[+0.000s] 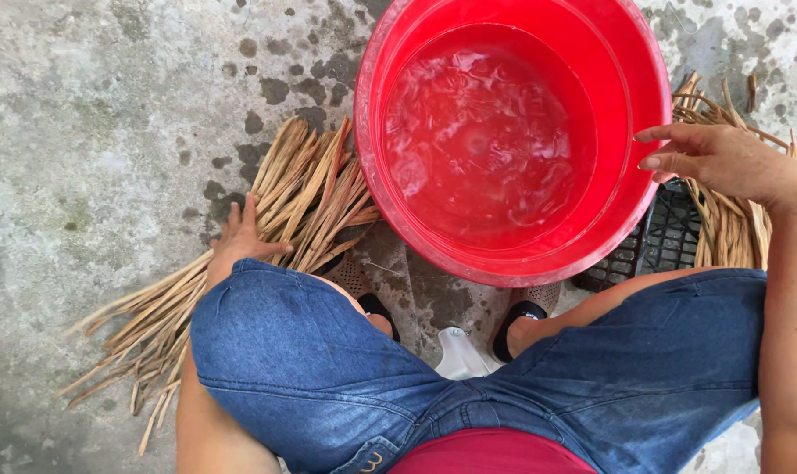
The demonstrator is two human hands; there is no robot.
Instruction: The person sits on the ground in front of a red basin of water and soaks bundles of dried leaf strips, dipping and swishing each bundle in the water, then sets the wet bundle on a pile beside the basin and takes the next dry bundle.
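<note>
The left hand (pixel 239 239) lies flat with fingers spread on the dry reeds (pixel 267 228) on the concrete floor (pixel 91 114) left of the red tub (pixel 514 140) of water, while the right hand (pixel 723 160), open and holding nothing, hovers at the tub's right rim.

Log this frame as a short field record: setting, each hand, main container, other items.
Setting: wet, stained concrete floor, seen from above by a seated person in denim shorts
Left hand: open, resting on a pile of dried reed strips
Right hand: open, fingers at the rim of the red basin
Basin: holds water
Other: second reed bundle on a black crate; sandals
</note>
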